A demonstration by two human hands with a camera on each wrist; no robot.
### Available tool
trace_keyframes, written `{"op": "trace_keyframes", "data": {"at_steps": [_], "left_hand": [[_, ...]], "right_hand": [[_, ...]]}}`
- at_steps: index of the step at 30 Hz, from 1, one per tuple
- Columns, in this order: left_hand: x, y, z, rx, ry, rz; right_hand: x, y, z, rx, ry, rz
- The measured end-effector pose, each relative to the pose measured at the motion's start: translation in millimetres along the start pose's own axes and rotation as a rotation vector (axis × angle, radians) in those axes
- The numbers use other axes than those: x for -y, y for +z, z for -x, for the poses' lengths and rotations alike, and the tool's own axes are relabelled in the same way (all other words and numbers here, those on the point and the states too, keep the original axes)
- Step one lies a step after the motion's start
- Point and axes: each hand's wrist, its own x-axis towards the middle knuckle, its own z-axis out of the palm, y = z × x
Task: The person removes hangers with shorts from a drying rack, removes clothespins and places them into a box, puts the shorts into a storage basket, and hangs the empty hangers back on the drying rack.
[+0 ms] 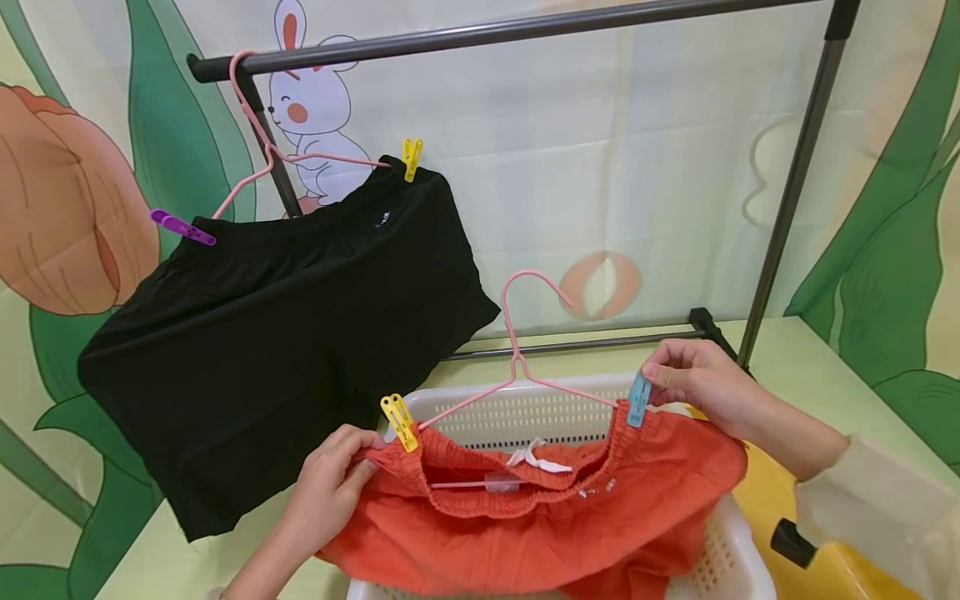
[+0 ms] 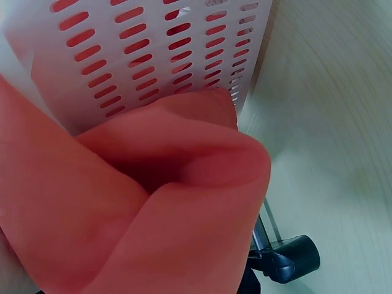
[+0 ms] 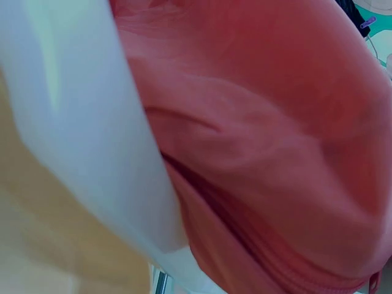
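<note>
Orange-red shorts (image 1: 480,542) hang by the waistband on a pink hanger (image 1: 516,333), over a white basket. My left hand (image 1: 322,483) pinches the waistband's left end, beside a yellow clothespin (image 1: 400,423) clipped there. At the other end, my right hand (image 1: 697,379) holds a blue clothespin (image 1: 638,400) between thumb and fingers; it sits on the waistband over the hanger's arm. In the left wrist view, folds of the shorts (image 2: 184,214) cover most of the hand. The shorts (image 3: 263,153) also fill much of the right wrist view, where my fingers are hidden.
Black shorts (image 1: 300,333) hang at the left from another pink hanger (image 1: 258,133) on a dark metal rack (image 1: 487,35), clipped by purple (image 1: 182,227) and yellow (image 1: 412,160) clothespins. The white basket (image 1: 738,558) stands below, with a yellow object (image 1: 780,483) at its right.
</note>
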Motion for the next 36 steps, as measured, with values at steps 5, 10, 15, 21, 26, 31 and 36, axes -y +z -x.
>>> {"op": "trace_keyframes", "data": {"at_steps": [5,10,15,21,26,31,36], "left_hand": [[-0.3,-0.1,0.3,-0.016,0.015,-0.006],[-0.2,0.1,0.2,-0.038,0.035,-0.012],[-0.3,-0.4,0.1,-0.032,0.014,-0.007],[-0.2,-0.9,0.3,-0.023,-0.006,-0.008],[-0.8,-1.3,0.6,-0.019,-0.02,-0.009],[-1.2,-1.5,0.4,-0.02,-0.021,-0.012],[-1.2,-1.7,0.1,-0.018,-0.025,-0.016]], "right_hand": [[0.0,1.5,0.4,-0.02,-0.023,-0.026],[-0.7,3.3,0.9,-0.042,-0.037,-0.07],[-0.9,4.2,1.4,-0.056,-0.043,-0.105],[-0.4,6.3,2.1,-0.096,-0.027,-0.106],[-0.4,7.5,3.3,-0.115,-0.032,-0.118],[-1.0,8.6,4.0,-0.125,-0.057,-0.157],[-1.5,9.3,3.6,-0.138,-0.072,-0.174]]}}
